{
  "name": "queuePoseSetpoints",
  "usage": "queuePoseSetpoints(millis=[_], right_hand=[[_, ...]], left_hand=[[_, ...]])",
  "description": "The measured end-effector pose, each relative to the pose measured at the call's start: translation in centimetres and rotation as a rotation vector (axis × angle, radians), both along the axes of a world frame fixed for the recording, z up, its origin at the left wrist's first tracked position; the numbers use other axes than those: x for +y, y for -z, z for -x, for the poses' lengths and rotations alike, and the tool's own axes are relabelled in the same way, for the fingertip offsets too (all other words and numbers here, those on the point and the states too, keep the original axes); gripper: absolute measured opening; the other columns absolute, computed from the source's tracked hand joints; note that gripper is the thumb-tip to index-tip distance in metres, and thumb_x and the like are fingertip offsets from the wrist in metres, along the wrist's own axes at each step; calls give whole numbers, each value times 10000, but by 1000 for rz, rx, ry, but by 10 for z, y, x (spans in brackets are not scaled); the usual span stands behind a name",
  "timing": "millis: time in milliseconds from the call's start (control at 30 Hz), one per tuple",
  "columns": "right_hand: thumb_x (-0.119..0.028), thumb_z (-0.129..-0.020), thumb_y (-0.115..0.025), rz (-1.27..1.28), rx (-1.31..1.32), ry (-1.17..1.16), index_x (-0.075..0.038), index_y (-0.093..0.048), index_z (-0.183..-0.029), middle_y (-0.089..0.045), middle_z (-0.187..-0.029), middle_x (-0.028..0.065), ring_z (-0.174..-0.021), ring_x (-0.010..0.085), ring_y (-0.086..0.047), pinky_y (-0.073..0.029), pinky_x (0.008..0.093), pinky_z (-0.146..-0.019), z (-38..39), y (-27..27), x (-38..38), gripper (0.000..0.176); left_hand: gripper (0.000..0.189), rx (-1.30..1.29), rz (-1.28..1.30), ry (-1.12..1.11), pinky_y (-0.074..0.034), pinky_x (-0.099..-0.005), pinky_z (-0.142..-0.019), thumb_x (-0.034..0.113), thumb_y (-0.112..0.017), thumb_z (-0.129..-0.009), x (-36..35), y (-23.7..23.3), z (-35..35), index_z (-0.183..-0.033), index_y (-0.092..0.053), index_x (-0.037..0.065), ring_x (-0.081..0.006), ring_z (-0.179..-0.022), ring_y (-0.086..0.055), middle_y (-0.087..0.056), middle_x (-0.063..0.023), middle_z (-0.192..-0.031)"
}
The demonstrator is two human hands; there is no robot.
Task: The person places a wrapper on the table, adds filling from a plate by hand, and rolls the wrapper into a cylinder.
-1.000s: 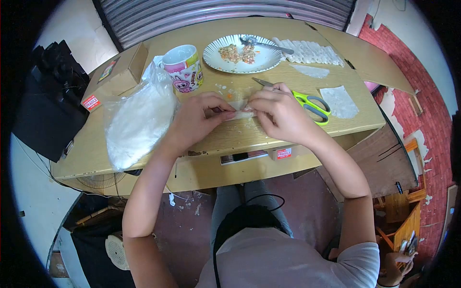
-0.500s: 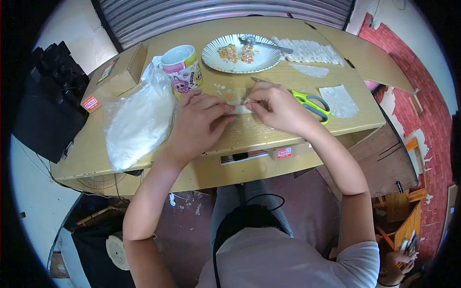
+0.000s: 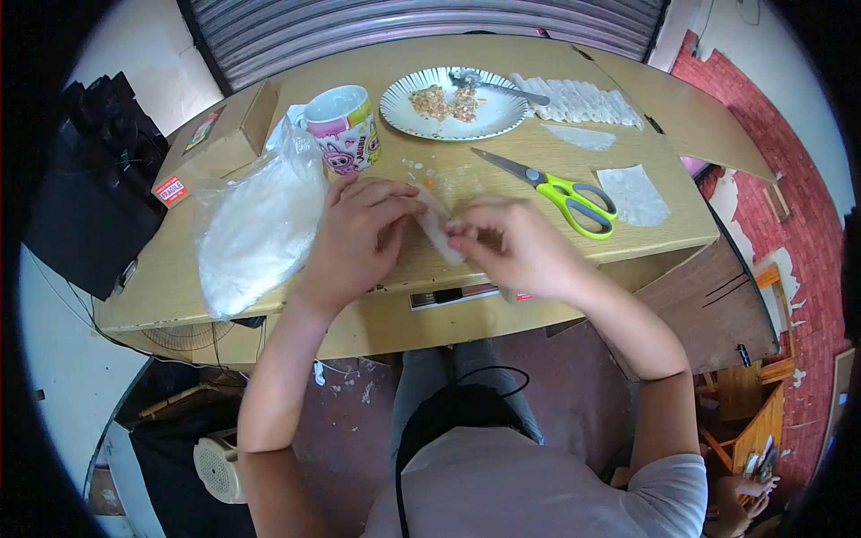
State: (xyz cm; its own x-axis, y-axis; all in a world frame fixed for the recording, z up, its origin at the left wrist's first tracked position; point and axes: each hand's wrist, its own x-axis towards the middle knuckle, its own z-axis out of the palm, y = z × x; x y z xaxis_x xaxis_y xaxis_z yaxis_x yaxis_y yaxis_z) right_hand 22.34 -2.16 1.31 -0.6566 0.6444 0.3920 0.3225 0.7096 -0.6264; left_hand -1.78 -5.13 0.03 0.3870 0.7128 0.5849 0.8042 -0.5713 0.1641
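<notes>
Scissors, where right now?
In the head view, the scissors lie on the table right of centre, just beyond the right hand, handles beside the flat square white sheet, blades pointing left.

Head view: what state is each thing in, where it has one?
Handled wrapper, rolled up
Scissors, blades closed
Mug, upright
Fluted plate, part-covered with chopped food
Spoon, resting on plate
Plastic bag, bulging
Cardboard box, closed
White rolls, side by side
Squarish wrapper, flat
Roller shutter, lowered

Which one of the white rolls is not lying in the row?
The single roll between the left hand and the right hand; the others lie side by side beside the plate.
</notes>
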Motion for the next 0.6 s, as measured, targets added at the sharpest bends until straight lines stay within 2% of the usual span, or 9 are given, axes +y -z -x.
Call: queuePoseSetpoints(millis=[133, 233, 267, 333, 400, 467, 533, 600], right_hand=[[-52, -912, -690, -156, 6, -28, 36, -728, -1049, -700, -886, 153, -794, 317, -682, -534, 374, -663, 7, 6, -5, 167], [-31, -912, -671, -255, -124, -73, 41, -724, -1074, -710, -881, 157, -841, 336, -689, -547, 390, -718, 0, -4, 2, 185], [-44, -922, -675, -237, -124, -88, 36, -723, -1077, -720, -890, 157, -844, 325, -695, -546, 387, -733, -3, -6, 5, 181], [-57, -933, -678, -224, -124, -104, 32, -722, -1080, -729, -898, 157, -847, 313, -701, -545, 385, -747, -1, -20, 10, 178], [-91, -958, -689, 45, -70, 66, 8, -728, -1087, -751, -955, 152, -878, 271, -718, -541, 367, -770, 7, -45, 18, 167], [-167, -921, -683, -195, 115, 24, -21, -722, -1089, -757, -991, 173, -956, 377, -726, -561, 430, -851, 27, -55, 53, 225], [-255, -955, -674, -385, 149, 4, -15, -721, -1090, -760, -1027, 177, -993, 375, -724, -558, 427, -880, 59, -73, 71, 279], [-486, -1017, -582, -463, 50, -76, 0, -711, -1147, -751, -975, 196, -897, 315, -729, -552, 404, -864, 96, -74, 102, 518]], left_hand=[[218, -72, 8, -112, -402, -456, -1082, 155, -720, -894, -16, 5, -13, -1108, -753, 122, -271, -1116, -652, -721, -48, -1158], [237, -113, 24, -142, -401, -484, -1080, 215, -726, -899, -19, 8, -17, -1110, -747, 110, -288, -1124, -639, -708, -59, -1155], [258, -126, 9, -122, -396, -509, -1083, 258, -723, -906, -19, 9, -17, -1111, -739, 101, -297, -1116, -633, -696, -67, -1151], [252, -121, 12, -120, -407, -486, -1073, 234, -727, -904, -20, 6, -17, -1116, -746, 99, -302, -1129, -632, -696, -78, -1173], [247, -117, 15, -119, -417, -464, -1063, 209, -731, -901, -20, 6, -17, -1121, -754, 97, -307, -1142, -631, -696, -88, -1195], [262, -158, 10, -90, -419, -463, -1063, 238, -739, -898, -19, 8, -17, -1116, -753, 94, -311, -1143, -629, -686, -94, -1209], [270, -167, -5, -86, -420, -463, -1063, 247, -741, -897, -18, 11, -17, -1118, -752, 93, -314, -1142, -628, -687, -95, -1209], [278, -172, -23, -88, -421, -462, -1063, 256, -743, -896, -18, 12, -16, -1119, -751, 92, -316, -1142, -626, -688, -95, -1208]])
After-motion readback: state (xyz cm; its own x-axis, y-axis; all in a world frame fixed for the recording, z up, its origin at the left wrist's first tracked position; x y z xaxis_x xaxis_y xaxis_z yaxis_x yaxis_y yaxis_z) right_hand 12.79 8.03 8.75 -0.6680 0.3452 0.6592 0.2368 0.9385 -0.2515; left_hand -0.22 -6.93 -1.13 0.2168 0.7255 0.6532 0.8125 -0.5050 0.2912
